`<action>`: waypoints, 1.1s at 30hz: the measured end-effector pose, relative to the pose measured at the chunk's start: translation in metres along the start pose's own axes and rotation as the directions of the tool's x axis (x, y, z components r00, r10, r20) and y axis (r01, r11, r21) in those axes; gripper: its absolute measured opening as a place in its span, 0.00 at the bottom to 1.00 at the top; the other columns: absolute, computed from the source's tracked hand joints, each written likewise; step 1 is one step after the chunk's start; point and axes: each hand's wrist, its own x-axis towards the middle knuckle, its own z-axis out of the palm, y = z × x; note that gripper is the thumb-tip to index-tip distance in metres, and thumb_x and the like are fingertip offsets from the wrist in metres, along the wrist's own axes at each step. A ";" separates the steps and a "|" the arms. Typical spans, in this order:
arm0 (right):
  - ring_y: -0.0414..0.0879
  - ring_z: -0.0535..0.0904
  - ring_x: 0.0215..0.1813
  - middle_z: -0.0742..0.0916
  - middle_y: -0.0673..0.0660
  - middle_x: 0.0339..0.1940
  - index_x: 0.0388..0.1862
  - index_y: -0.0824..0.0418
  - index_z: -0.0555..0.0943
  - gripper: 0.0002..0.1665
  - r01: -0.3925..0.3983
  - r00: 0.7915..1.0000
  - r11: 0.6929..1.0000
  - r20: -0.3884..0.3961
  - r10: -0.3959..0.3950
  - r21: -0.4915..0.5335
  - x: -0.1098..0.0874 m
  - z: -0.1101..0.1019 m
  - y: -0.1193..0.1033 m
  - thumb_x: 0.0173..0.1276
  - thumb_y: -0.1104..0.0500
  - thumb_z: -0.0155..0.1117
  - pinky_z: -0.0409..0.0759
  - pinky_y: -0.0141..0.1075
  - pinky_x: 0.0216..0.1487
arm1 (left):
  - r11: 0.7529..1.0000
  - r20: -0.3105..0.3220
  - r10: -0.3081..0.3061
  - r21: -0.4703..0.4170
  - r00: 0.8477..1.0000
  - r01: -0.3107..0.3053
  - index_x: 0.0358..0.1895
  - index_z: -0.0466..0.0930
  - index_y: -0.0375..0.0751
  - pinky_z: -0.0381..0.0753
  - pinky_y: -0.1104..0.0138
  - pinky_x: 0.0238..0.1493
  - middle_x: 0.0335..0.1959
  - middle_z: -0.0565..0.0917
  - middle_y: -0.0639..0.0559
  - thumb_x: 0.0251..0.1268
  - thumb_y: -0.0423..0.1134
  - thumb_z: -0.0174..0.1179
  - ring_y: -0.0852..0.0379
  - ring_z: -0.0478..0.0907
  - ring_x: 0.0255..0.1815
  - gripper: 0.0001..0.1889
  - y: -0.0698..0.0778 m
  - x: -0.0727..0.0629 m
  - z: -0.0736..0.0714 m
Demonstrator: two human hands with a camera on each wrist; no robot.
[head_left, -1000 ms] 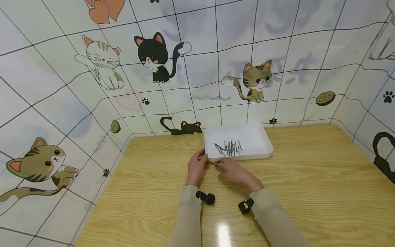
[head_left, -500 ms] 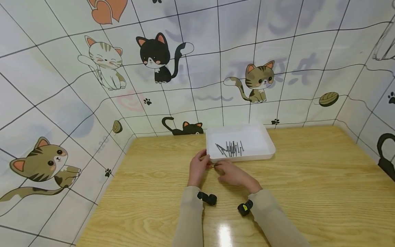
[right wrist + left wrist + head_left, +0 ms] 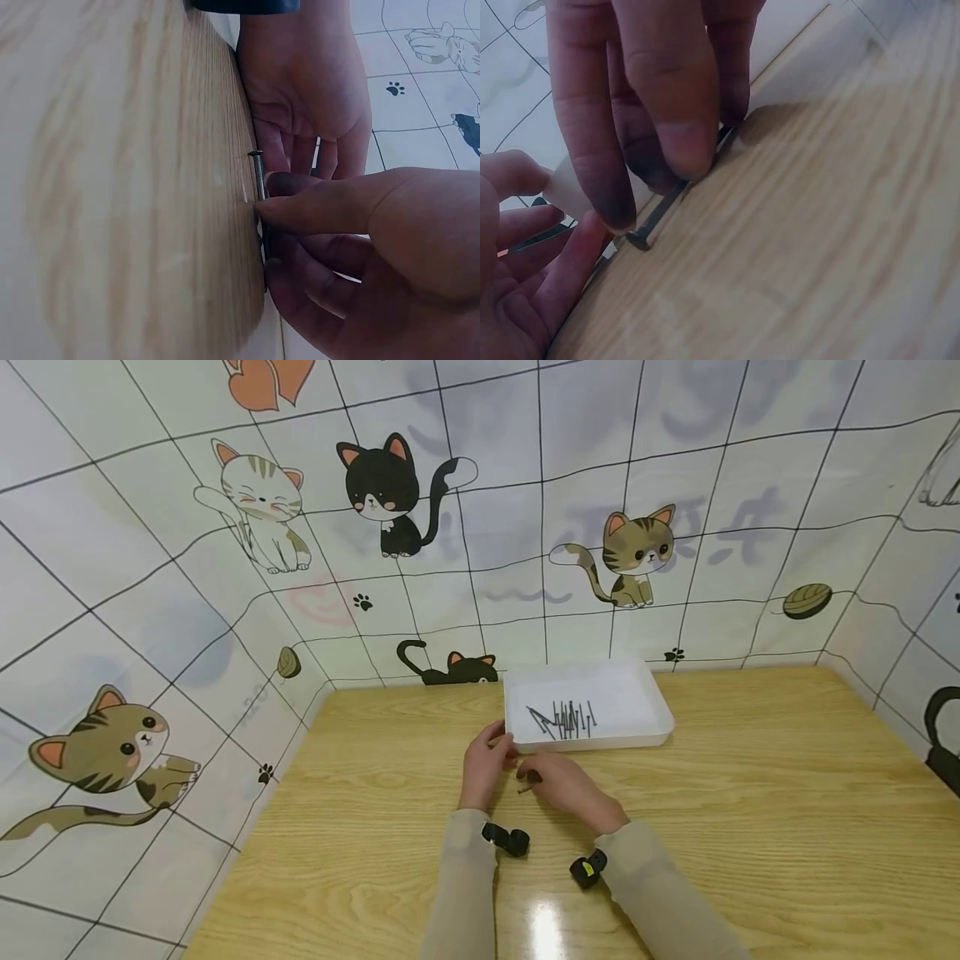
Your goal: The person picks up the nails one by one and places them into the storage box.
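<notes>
In the head view, my left hand [image 3: 483, 768] is at the near left corner of a shallow white tray [image 3: 630, 745], thumb and fingers gripping that corner. My right hand [image 3: 566, 787] pinches a dark metal nail [image 3: 260, 169] just in front of the tray. Seen from the right wrist, the nail's flat head sticks out past the thumb, and its shank runs down among the fingers, close over the tabletop. Dark smudges mark the right fingertips [image 3: 615, 206]. Inside the tray, several dark nails [image 3: 566, 720] lie in a loose row toward the near left.
A light wood-grain table [image 3: 750, 810] carries the tray near its back edge. Behind it and at both sides stand walls covered in a cat-print sheet [image 3: 510, 527]. Each wrist wears a small black camera [image 3: 588, 868].
The right hand has drawn slightly toward me, turning the nail so its end now points down toward the near side. The left hand stays at the tray corner. The head view has shifted slightly.
</notes>
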 end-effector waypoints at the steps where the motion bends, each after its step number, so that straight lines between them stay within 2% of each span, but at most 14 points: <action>1: 0.48 0.77 0.42 0.84 0.52 0.36 0.36 0.59 0.83 0.09 -0.012 1.000 1.000 0.006 0.012 -0.010 -0.001 -0.001 -0.001 0.57 0.67 0.62 0.75 0.42 0.45 | 1.000 -0.004 0.001 0.001 1.000 -0.001 0.61 0.67 0.37 0.79 0.55 0.37 0.54 0.73 0.39 0.65 0.41 0.51 0.42 0.77 0.40 0.22 0.000 0.000 0.001; 6: 0.46 0.78 0.39 0.84 0.50 0.34 0.34 0.56 0.82 0.10 -0.070 0.996 0.991 0.044 0.075 -0.117 -0.002 -0.005 -0.008 0.54 0.68 0.62 0.76 0.38 0.42 | 1.000 -0.022 0.001 0.000 1.000 -0.001 0.60 0.67 0.37 0.79 0.56 0.37 0.54 0.72 0.38 0.65 0.40 0.51 0.41 0.77 0.40 0.22 0.001 0.000 0.003; 11: 0.45 0.78 0.32 0.82 0.49 0.28 0.27 0.56 0.81 0.08 -0.105 0.991 0.979 0.065 0.118 -0.177 -0.004 -0.012 -0.014 0.51 0.69 0.63 0.76 0.38 0.33 | 1.000 -0.014 -0.017 0.008 1.000 0.017 0.60 0.67 0.37 0.79 0.55 0.37 0.54 0.72 0.39 0.64 0.41 0.52 0.42 0.77 0.40 0.23 0.001 0.002 0.003; 14: 0.44 0.75 0.27 0.80 0.48 0.23 0.24 0.56 0.78 0.06 -0.125 0.985 0.971 0.089 0.146 -0.204 -0.005 -0.013 -0.014 0.51 0.67 0.63 0.73 0.37 0.27 | 0.999 -0.006 -0.035 0.001 0.999 0.035 0.61 0.67 0.37 0.80 0.56 0.36 0.54 0.73 0.40 0.63 0.41 0.53 0.43 0.78 0.39 0.23 -0.004 0.007 0.002; 18: 0.42 0.71 0.24 0.77 0.47 0.21 0.23 0.55 0.75 0.06 -0.142 0.977 0.965 0.125 0.173 -0.222 -0.004 -0.014 -0.008 0.52 0.65 0.62 0.70 0.35 0.24 | 0.999 -0.024 -0.042 -0.006 0.999 0.042 0.60 0.69 0.42 0.81 0.62 0.32 0.53 0.75 0.46 0.62 0.42 0.54 0.48 0.79 0.36 0.22 -0.017 0.017 0.002; 22: 0.42 0.72 0.26 0.79 0.48 0.25 0.28 0.56 0.76 0.06 -0.144 0.978 0.970 0.124 0.170 -0.194 -0.003 -0.016 -0.003 0.52 0.66 0.60 0.70 0.35 0.26 | 1.000 -0.049 -0.016 0.004 0.999 0.016 0.59 0.70 0.45 0.81 0.65 0.30 0.51 0.76 0.49 0.63 0.43 0.53 0.52 0.79 0.32 0.21 -0.027 0.021 0.004; 27: 0.45 0.75 0.33 0.82 0.52 0.34 0.39 0.59 0.78 0.12 -0.131 0.979 0.977 0.132 0.154 -0.168 -0.004 -0.021 -0.002 0.53 0.66 0.59 0.72 0.37 0.32 | 1.000 -0.055 -0.007 0.006 0.998 0.007 0.59 0.70 0.46 0.81 0.65 0.30 0.52 0.75 0.50 0.63 0.44 0.53 0.53 0.79 0.32 0.21 -0.029 0.020 0.006; 33: 0.47 0.77 0.37 0.82 0.52 0.36 0.39 0.58 0.78 0.12 -0.141 0.975 0.978 0.147 0.164 -0.154 -0.008 -0.022 -0.003 0.55 0.66 0.60 0.75 0.38 0.36 | 1.000 -0.046 -0.023 0.010 0.999 0.024 0.60 0.70 0.47 0.80 0.65 0.30 0.52 0.75 0.51 0.63 0.44 0.52 0.52 0.79 0.33 0.21 -0.029 0.018 0.006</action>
